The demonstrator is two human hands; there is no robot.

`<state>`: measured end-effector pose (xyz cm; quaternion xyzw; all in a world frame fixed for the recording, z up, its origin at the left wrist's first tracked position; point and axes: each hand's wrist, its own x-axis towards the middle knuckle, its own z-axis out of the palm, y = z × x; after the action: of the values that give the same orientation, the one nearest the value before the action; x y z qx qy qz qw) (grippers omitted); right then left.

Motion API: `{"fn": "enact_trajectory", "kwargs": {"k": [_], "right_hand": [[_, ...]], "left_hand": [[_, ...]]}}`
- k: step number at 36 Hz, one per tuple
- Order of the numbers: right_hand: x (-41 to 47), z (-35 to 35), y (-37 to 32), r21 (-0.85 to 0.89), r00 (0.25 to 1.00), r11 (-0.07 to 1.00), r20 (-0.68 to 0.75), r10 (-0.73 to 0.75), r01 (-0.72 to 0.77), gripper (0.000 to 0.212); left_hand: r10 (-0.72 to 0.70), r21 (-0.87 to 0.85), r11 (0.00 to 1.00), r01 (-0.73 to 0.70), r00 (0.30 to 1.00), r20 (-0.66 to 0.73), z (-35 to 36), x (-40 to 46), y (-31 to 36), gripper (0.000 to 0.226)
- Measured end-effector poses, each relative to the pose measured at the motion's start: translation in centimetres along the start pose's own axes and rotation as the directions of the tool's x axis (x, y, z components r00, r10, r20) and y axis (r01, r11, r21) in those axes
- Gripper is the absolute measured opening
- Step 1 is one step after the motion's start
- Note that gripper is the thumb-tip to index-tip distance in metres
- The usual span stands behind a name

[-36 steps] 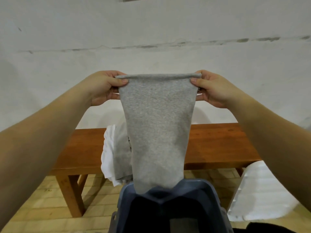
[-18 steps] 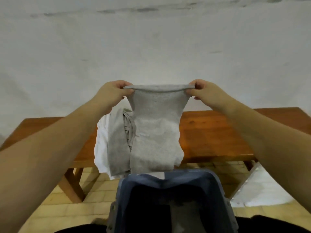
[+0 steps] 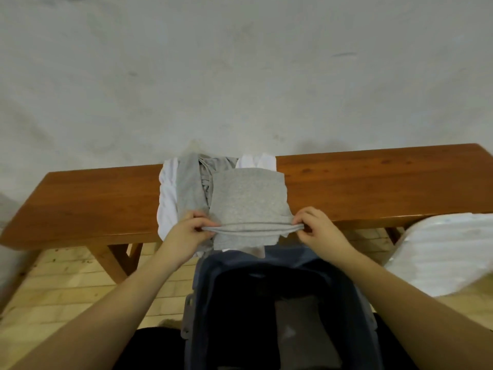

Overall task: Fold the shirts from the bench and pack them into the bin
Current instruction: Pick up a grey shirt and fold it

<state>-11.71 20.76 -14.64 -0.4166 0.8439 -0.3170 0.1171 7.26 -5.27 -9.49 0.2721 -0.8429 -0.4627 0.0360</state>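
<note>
Fingers of the left hand (image 3: 186, 232) and right hand (image 3: 317, 231) pinch the near fold of a grey shirt (image 3: 248, 201), which lies on the wooden bench (image 3: 373, 188) beyond them. More grey and white laundry (image 3: 184, 188) sits past the left hand, partly covered. Below the wrists, the dark bin (image 3: 282, 311) is cut off; its contents are unclear.

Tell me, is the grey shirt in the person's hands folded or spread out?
Folded. The grey shirt lies doubled on the bench; the left hand and right hand pinch its fold line.
</note>
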Motion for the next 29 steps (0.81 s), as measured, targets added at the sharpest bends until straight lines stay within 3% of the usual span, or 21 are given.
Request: {"fn": "enact_trajectory", "kwargs": {"k": [7, 11, 13, 15, 16, 18, 22, 26, 29], "right_hand": [[-1.5, 3.7, 1.4, -0.082, 0.996, 0.996, -0.089, 0.023, -0.03, 0.019], [-1.7, 4.1, 0.7, 0.087, 0.984, 0.982, -0.049, 0.171, -0.166, 0.026], [-1.4, 3.8, -0.3, 0.402, 0.916, 0.849, -0.058, 0.397, -0.343, 0.022], [-0.8, 3.7, -1.4, 0.688, 0.805, 0.568, 0.039, 0.592, -0.451, 0.014], [-0.5, 3.8, -1.7, 0.767, 0.768, 0.451, 0.084, 0.634, -0.456, 0.013], [0.2, 3.8, -2.3, 0.835, 0.721, 0.319, 0.127, 0.682, -0.449, 0.022], [1.5, 3.6, -2.6, 0.887, 0.646, 0.135, 0.209, 0.734, -0.441, 0.032], [2.0, 2.8, -3.3, 0.888, 0.64, 0.086, 0.256, 0.724, -0.452, 0.026], [1.9, 2.3, -4.0, 0.839, 0.621, 0.041, 0.367, 0.693, -0.542, 0.02]], "left_hand": [[0.005, 0.143, 0.99, -0.005, 1.0, 0.006, 1.8, -0.6, -1.3, 0.021], [-0.038, 0.157, 0.987, 0.039, 0.999, -0.009, 2.4, -0.4, -1.4, 0.016], [-0.102, 0.071, 0.992, 0.105, 0.993, -0.052, 2.6, 0.0, -0.9, 0.017], [-0.19, -0.029, 0.982, 0.188, 0.975, -0.113, 3.0, 0.2, 0.0, 0.02], [-0.222, -0.053, 0.975, 0.217, 0.965, -0.14, 3.2, 0.4, 0.5, 0.022], [-0.277, -0.136, 0.957, 0.256, 0.946, -0.168, 3.6, 0.7, 1.5, 0.031], [-0.4, -0.346, 0.874, 0.341, 0.909, -0.114, 3.7, 1.3, 2.7, 0.03], [-0.479, -0.544, 0.721, 0.429, 0.876, 0.056, 3.4, 1.2, 3.8, 0.021], [-0.508, -0.568, 0.675, 0.472, 0.855, 0.107, 3.3, 0.8, 4.3, 0.018]]}}
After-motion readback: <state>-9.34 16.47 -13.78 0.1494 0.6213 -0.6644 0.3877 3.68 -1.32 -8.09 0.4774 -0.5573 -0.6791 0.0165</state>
